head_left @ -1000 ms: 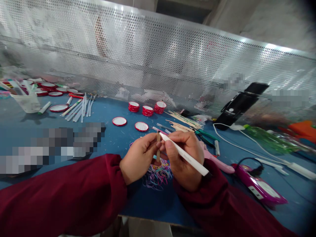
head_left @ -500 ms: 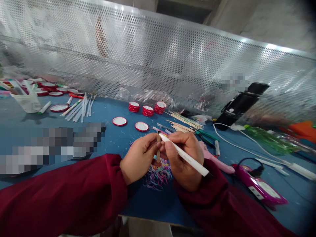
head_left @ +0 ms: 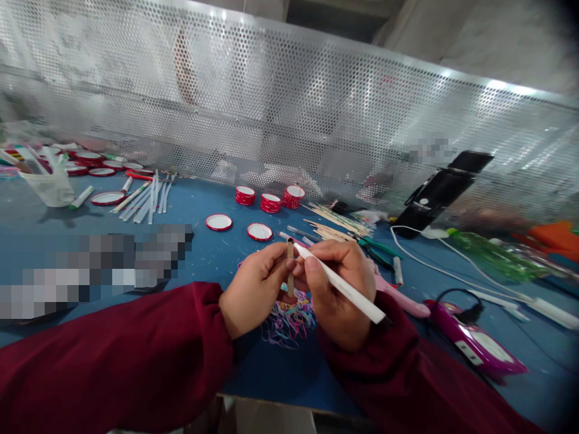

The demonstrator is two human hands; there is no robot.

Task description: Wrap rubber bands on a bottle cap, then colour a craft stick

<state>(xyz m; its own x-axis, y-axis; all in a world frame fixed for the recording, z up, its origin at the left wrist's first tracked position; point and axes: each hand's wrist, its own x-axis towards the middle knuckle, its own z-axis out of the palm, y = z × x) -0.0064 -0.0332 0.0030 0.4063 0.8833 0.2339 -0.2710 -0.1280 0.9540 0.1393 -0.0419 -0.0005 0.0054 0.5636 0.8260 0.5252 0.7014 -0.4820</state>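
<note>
No text, brand or number can be read anywhere. The black case (head_left: pixel 436 193), beyond and to the right of the right hand (head_left: pixel 337 292), bears a round white mark too small to make out. The purple device (head_left: pixel 474 343), right of that hand, has a pale panel whose print is illegible. Blurred patches sit on the surface (head_left: pixel 203 253) left of the left hand (head_left: pixel 253 289), and on the mesh screen (head_left: pixel 271 108) behind both hands.
</note>
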